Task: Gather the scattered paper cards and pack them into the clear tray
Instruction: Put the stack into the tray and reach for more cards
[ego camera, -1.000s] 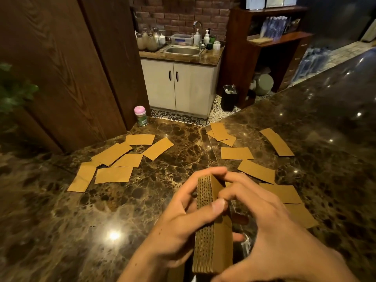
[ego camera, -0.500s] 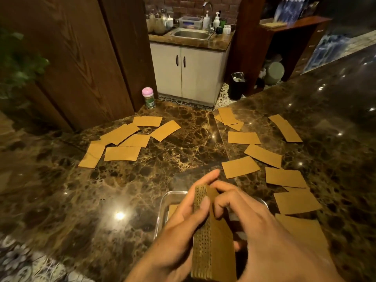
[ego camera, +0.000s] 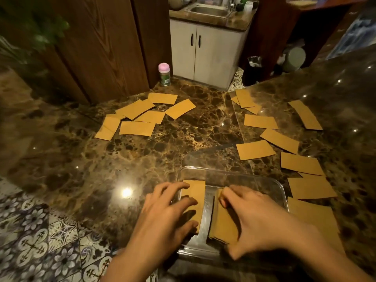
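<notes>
Hands (ego camera: 213,212) on cards (ego camera: 223,226) in tray (ego camera: 272,180)

A dim, warm scene is shown; lamp glare is reflected on the marble counter (ego camera: 126,163), edges are bowed, and the far sink (ego camera: 209,9) is blurred.
</notes>
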Demonstrator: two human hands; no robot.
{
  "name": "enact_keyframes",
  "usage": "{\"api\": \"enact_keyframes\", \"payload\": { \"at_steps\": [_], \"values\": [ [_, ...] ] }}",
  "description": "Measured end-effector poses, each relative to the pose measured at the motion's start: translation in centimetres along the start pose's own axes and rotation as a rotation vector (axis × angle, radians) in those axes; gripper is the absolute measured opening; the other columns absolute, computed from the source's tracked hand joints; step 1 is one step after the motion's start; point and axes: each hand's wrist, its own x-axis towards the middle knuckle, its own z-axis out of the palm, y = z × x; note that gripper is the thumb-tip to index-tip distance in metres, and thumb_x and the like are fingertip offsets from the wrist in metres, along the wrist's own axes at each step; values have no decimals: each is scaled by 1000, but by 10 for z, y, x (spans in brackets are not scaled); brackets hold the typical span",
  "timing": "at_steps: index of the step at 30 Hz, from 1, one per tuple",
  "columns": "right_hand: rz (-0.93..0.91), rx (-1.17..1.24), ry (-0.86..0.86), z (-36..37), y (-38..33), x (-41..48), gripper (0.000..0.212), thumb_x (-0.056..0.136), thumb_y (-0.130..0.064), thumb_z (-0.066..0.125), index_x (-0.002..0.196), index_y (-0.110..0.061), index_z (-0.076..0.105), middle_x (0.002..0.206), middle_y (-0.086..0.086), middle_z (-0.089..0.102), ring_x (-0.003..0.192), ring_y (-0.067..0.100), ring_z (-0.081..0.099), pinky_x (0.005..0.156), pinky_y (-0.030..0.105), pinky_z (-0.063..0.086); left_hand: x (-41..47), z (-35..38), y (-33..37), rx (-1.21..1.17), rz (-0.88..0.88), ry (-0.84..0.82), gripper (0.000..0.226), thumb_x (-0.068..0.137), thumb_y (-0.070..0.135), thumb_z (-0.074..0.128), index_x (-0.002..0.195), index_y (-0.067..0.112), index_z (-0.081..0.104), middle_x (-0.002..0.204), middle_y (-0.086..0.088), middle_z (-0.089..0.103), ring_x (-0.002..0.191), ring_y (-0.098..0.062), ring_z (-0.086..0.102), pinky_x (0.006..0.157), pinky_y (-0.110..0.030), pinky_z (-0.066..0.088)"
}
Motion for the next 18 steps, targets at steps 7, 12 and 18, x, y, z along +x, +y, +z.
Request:
{"api": "enact_keyframes", "payload": {
  "at_steps": [7,12,18],
  "values": [
    [78,-188,75,19,-11,30,131,67,-63,83,160,-20,2,172,16,1,158,38,2,124,50,23,15,6,14,180,31,-313,60,76,51,75,125,21,58,159,2,0,149,-25,-2,119,-46,27],
    [88,-82,159,37,-12,31,112,68,-60,82,152,-27,15,170,3,6,155,34,3,117,54,34,15,6,7,109,61,-297,47,74,53,76,107,21,66,158,5,4,149,-22,11,117,-37,33],
    [57,37,217,52,-4,31,96,71,-56,81,144,-38,21,169,-7,-9,152,41,20,118,56,36,15,4,7,111,64,-311,48,75,55,73,110,22,67,157,5,7,147,-19,10,114,-36,38]
  ]
}}
